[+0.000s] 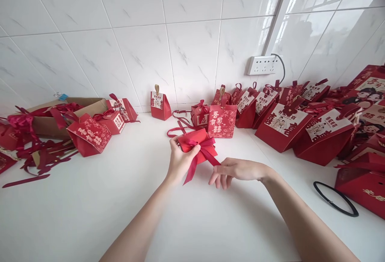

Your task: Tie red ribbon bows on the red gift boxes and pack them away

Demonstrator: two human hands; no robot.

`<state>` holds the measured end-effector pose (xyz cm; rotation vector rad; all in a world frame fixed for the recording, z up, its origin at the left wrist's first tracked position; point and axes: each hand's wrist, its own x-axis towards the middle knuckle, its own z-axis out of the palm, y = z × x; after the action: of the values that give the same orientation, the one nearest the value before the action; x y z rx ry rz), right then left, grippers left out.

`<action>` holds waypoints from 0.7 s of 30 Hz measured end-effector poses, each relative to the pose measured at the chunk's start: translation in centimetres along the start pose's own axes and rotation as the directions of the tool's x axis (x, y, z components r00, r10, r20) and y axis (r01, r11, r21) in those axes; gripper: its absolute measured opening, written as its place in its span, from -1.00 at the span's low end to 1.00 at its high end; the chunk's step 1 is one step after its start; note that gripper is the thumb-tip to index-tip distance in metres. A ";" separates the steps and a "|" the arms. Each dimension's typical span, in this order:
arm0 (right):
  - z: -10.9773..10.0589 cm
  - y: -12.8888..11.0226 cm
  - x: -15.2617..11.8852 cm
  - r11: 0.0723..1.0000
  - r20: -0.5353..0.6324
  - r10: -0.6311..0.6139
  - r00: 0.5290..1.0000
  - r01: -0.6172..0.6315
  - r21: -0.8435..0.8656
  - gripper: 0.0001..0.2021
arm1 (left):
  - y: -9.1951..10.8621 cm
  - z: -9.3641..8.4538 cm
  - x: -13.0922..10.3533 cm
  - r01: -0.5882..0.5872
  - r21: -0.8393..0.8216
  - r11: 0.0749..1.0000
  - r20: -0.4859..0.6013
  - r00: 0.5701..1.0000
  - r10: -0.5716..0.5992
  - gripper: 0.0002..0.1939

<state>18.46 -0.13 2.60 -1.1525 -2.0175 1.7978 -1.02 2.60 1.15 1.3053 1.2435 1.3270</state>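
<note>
A small red gift box [195,136] is held just above the white counter, tilted, with a dark red ribbon [190,170] tied over it in a bow. My left hand [181,158] grips the box from its left side, the thumb pressed on the ribbon near the knot. Lower right of the box, my right hand [234,172] pinches one ribbon tail between thumb and finger, the other fingers loosely curled. The second tail hangs down freely. Just behind stand a red box with gold lettering [221,121] and a smaller ribboned box [200,114].
On the left, a cardboard tray [96,107] holds red ribbons, with loose ribbons and several boxes around it. Many red gift boxes [287,127] crowd the right side. A black ring-shaped band [336,198] lies at right; a power strip [262,65] is on the tiled wall.
</note>
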 end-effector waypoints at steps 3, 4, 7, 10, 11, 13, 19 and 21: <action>1.2 -0.1 0.5 0.999 0.095 0.051 0.994 -0.049 -0.024 -0.51 | 0.1 -0.1 0.0 0.029 -0.007 1.000 -0.005 1.000 -0.029 -0.48; 2.0 0.0 1.0 0.999 0.097 0.047 0.994 -0.047 0.002 -0.49 | 0.1 -0.1 0.0 0.016 -0.001 1.000 -0.003 1.000 -0.016 -0.47; 5.1 0.2 3.4 0.987 -0.041 -0.039 0.998 0.045 0.153 -0.47 | -0.1 0.3 -0.3 -0.049 0.030 0.998 -0.003 0.999 0.049 -0.43; 7.4 0.2 5.2 0.963 -0.226 -0.066 0.972 0.121 0.239 -0.48 | -0.3 0.5 -0.4 -0.080 0.045 0.996 0.009 0.997 0.079 -0.41; 7.6 0.0 5.3 0.964 -0.253 -0.052 0.966 0.115 0.240 -0.48 | -0.4 0.5 -0.4 -0.082 0.044 0.996 0.012 0.997 0.082 -0.41; 7.2 -0.5 4.6 0.975 -0.209 -0.025 0.978 0.070 0.212 -0.47 | -0.4 0.4 -0.3 -0.087 0.043 0.995 0.012 0.996 0.086 -0.43; 2.1 -1.8 0.0 0.988 -0.157 -0.032 0.987 0.055 0.146 -0.48 | -0.6 0.2 -0.2 -0.071 0.006 0.997 0.058 0.996 0.070 -0.40; 0.8 -1.8 -0.4 0.974 -0.551 -0.090 0.830 0.189 0.125 -0.50 | -0.5 0.2 -0.4 -0.038 -0.013 0.999 0.100 0.994 0.039 -0.37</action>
<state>17.51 -0.86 4.19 -1.2446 -1.5336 1.3402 -0.85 2.24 0.62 1.3776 1.1459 1.2776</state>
